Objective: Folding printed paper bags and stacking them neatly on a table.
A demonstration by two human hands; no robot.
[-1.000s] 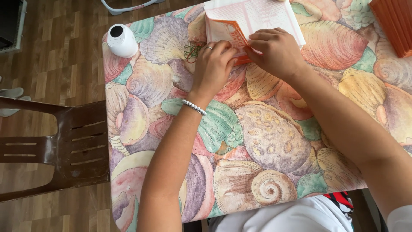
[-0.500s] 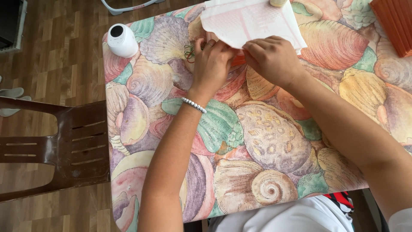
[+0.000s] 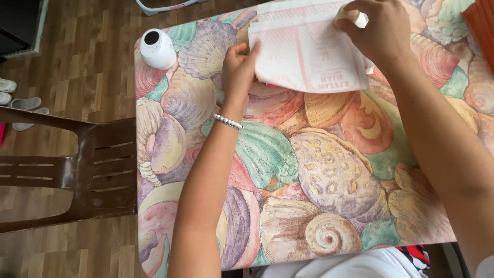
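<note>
A white paper sheet with red print (image 3: 309, 49) lies at the far side of a table covered in a seashell-patterned cloth (image 3: 319, 175). My left hand (image 3: 239, 64) pinches the sheet's left edge, with a white bead bracelet (image 3: 228, 121) on that wrist. My right hand (image 3: 378, 28) rests on the sheet's far right part, fingers closed around a small pale object (image 3: 355, 14) that I cannot identify.
A small white round device with a dark top (image 3: 157, 48) stands at the table's far left corner. A brown plastic chair (image 3: 67, 172) stands left of the table on the wooden floor. An orange object (image 3: 482, 20) sits at the far right edge.
The view has moved closer. The paper has been unfolded and spread flat. My right hand moved from the fold near the left hand up to the sheet's far right.
</note>
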